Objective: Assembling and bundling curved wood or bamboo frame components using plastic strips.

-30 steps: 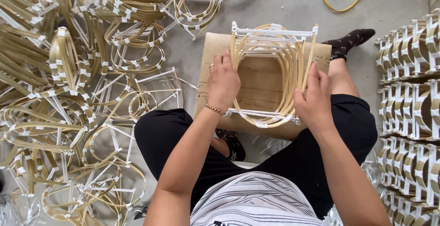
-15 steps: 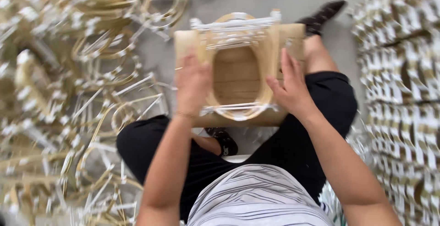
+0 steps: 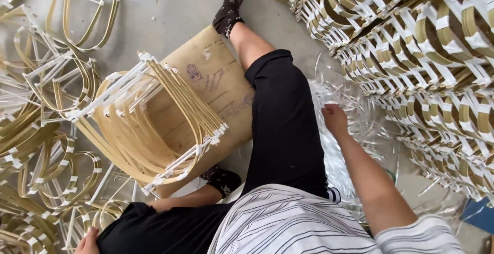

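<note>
Reaching out to the person's right, the right hand (image 3: 334, 120) rests its fingers in a heap of clear, glossy plastic strips (image 3: 360, 130) lying on the grey concrete floor (image 3: 170, 7); the fingers look curled into the strips, but whether they have pinched any cannot be told. The left hand (image 3: 88, 241) sits at the bottom edge of the view beside the left thigh, mostly cut off, so its grip cannot be told either; it lies just beside loose bent bamboo hoops bound with white strips (image 3: 46, 177).

Neither hand touches the half-built frame of curved, pale bamboo slats clipped between two white plastic rails (image 3: 149, 130). This frame lies tilted on a flat brown cardboard board (image 3: 221, 84) between the person's black-trousered legs, holding a nested bundle of U-shaped slats inside its rails.

To the right, close beside the plastic strips, rises a tall stack of finished bamboo frames strapped in white bands (image 3: 411, 53), packed in tidy rows. A black-socked foot (image 3: 230, 4) points toward the top of the view, and a second black-socked foot (image 3: 222, 179) tucks under the board's near edge.
</note>
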